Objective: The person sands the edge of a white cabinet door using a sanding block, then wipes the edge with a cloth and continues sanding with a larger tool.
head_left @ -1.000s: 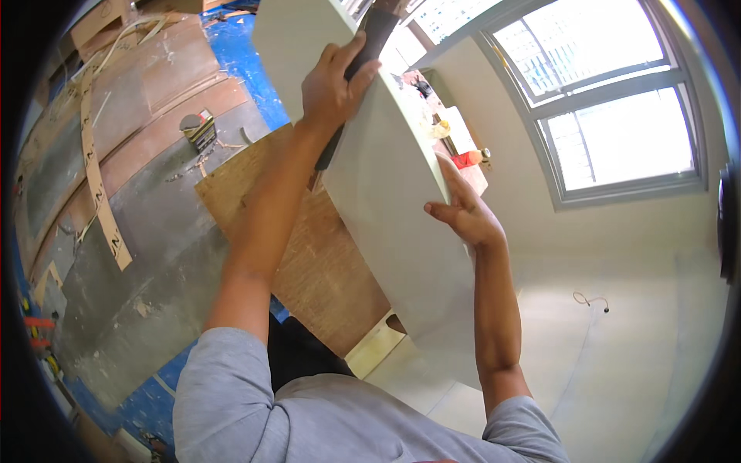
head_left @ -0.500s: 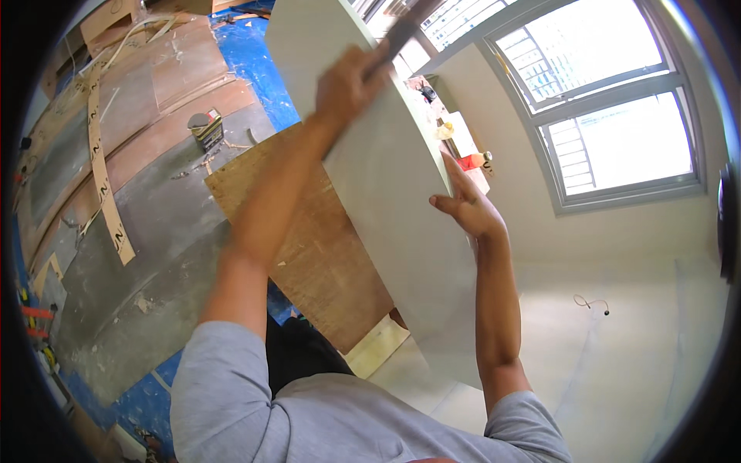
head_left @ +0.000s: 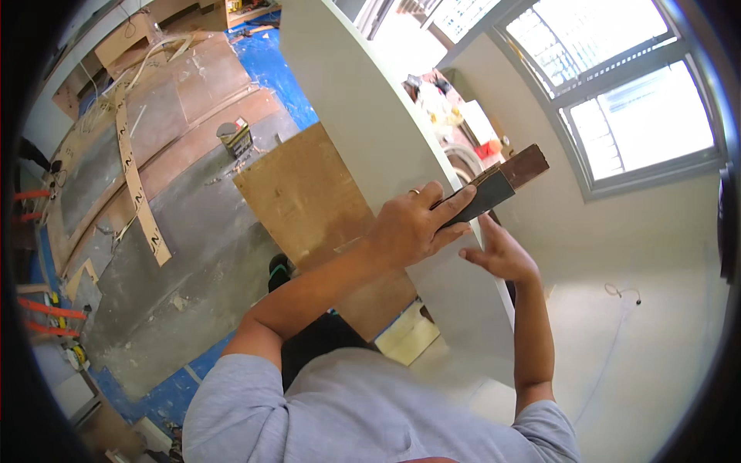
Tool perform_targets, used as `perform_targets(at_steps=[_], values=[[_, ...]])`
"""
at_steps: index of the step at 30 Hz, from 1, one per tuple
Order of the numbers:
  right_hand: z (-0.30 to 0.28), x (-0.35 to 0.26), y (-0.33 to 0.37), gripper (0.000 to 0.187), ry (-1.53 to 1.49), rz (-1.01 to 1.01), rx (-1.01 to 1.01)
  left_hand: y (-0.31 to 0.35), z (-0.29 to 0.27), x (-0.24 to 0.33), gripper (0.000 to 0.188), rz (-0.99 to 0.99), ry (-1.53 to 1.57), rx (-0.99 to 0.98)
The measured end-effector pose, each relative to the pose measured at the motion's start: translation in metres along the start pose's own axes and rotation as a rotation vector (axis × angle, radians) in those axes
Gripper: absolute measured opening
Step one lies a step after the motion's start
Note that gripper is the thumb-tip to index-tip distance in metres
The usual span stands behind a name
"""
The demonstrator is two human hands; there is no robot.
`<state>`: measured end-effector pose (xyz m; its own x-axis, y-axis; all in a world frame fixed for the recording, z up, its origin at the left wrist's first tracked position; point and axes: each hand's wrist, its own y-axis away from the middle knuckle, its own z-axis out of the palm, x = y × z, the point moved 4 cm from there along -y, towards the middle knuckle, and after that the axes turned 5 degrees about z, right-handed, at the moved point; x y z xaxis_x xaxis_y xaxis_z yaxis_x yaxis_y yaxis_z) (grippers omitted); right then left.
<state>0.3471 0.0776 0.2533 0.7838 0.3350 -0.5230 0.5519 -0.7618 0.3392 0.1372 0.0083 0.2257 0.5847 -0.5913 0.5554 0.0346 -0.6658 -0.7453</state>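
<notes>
My left hand [head_left: 413,225] is closed around a sanding block [head_left: 488,194], a brown wooden bar with a dark sheet wrapped round it. The block lies across the top edge of a tall, pale grey panel [head_left: 390,147], its bare wooden end sticking out to the right. Just beyond that edge is my right hand [head_left: 505,255], fingers and thumb apart, holding nothing. Its fingertips are close to the panel's edge beneath the block; whether they touch is hard to see.
A brown board [head_left: 297,193] adjoins the panel's left side. Further left, a dark tin [head_left: 234,139] and a long tan strip [head_left: 133,170] lie on floor sheets. Blue sheeting [head_left: 270,65] shows behind. Windows [head_left: 641,116] and a cable [head_left: 624,293] are at right.
My left hand has drawn the sanding block back along the panel's edge, from the far end towards me. My right hand stays beside the edge, slightly nearer.
</notes>
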Motion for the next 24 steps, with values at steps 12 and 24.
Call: perform_targets(at_steps=[12,24], values=[[0.017,0.034,0.077,0.082,-0.149,0.022,-0.031,0.042,0.067,0.035,0.051,0.033,-0.260,0.099],[0.014,0.045,0.070,0.085,-0.223,-0.065,-0.010,0.036,0.075,0.069,0.057,0.135,-0.158,0.181]])
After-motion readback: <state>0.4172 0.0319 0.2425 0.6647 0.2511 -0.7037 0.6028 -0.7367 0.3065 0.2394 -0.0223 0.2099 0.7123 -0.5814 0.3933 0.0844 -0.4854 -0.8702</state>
